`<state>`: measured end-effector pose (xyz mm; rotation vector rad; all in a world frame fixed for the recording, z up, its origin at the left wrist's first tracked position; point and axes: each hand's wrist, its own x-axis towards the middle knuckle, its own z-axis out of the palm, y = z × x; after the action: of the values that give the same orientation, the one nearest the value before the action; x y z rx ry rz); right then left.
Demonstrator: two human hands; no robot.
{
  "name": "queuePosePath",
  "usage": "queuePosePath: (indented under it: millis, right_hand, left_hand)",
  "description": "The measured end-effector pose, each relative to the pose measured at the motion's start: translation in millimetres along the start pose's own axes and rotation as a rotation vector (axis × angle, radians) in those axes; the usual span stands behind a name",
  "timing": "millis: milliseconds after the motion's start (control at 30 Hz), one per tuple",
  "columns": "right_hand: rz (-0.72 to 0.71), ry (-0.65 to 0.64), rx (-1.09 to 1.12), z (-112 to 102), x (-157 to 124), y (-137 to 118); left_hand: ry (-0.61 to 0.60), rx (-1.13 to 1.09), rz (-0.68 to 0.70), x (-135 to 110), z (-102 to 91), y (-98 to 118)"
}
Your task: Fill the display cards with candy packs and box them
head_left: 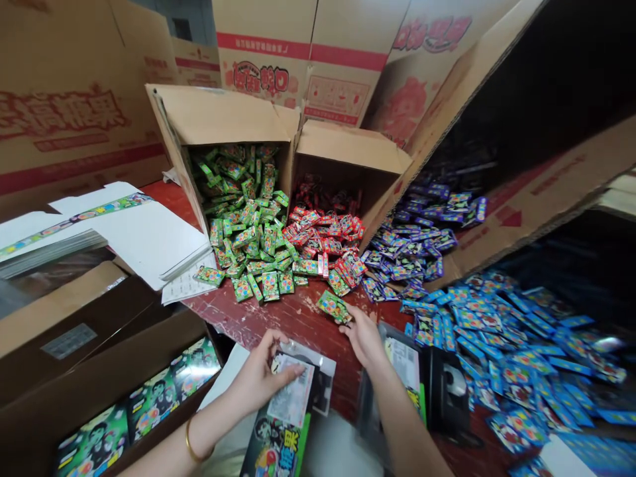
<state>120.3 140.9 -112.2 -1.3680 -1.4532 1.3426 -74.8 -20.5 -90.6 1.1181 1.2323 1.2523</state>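
Observation:
My left hand (263, 377) grips a black and green candy box (281, 437) at the lower middle. Its thumb presses on a white printed label near the box's top end, and a clear plastic piece (325, 364) sticks out there. Between the fingertips of my right hand (365, 338) is a small green candy packet (332, 306), held low over the red table. Beyond it lie heaps of similar green packets (248, 232) and red packets (330, 238). Purple packets (412, 252) and blue packets (517, 338) are piled to the right.
Open cartons (233, 122) on their sides spill packets onto the red table (238, 308). White card sheets (154, 238) lie at left. A brown carton (30, 417) at lower left holds several finished-looking green boxes (154, 404). A black tape dispenser (447, 391) stands beside my right forearm.

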Motion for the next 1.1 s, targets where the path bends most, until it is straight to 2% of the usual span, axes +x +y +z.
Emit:
queuePosePath:
  millis: [167,267,333,433,533,633,700,767,867,1000,1100]
  right_hand:
    - [-0.006,-0.039,0.158,-17,-38,-34]
    - [-0.043,-0.081,0.291,-14,-48,-61]
    - [-0.101,-0.104,0.286,-6,-53,-80]
    - [-0.202,-0.221,0.081,11,-59,-100]
    - [-0.286,-0.469,-0.209,24,-64,-108]
    - [-0.41,-0.663,-0.418,24,-67,-104]
    - [-0.45,-0.679,-0.446,18,-69,-96]
    - [-0.394,-0.594,-0.392,10,-74,-85]
    - [-0.202,-0.461,-0.196,4,-88,-66]
    - [0.062,-0.507,0.095,11,-110,-47]
    - [0.152,-0.524,0.218,19,-121,-41]
  left_hand:
    - [-0.033,0.083,-0.041,-2,6.5,-6]
    - [-0.086,-0.019,-0.059,-4,10.8,-1]
    - [-0.099,-0.103,-0.055,-5,12.5,5]
    - [-0.078,-0.099,-0.034,-9,14.6,13]
    - [-0.043,-0.005,-0.033,-13,17.9,14]
    - [-0.069,-0.067,-0.055,-14,20.1,13]
    - [-0.076,-0.111,-0.038,-13,18.1,15]
    - [-0.048,-0.098,0.008,-10,12.7,16]
    - [-0.044,-0.05,0.063,-7,2.9,15]
    - [-0.045,0.052,0.063,-10,-2.1,10]
    - [-0.052,0.089,0.045,-13,-1.5,8]
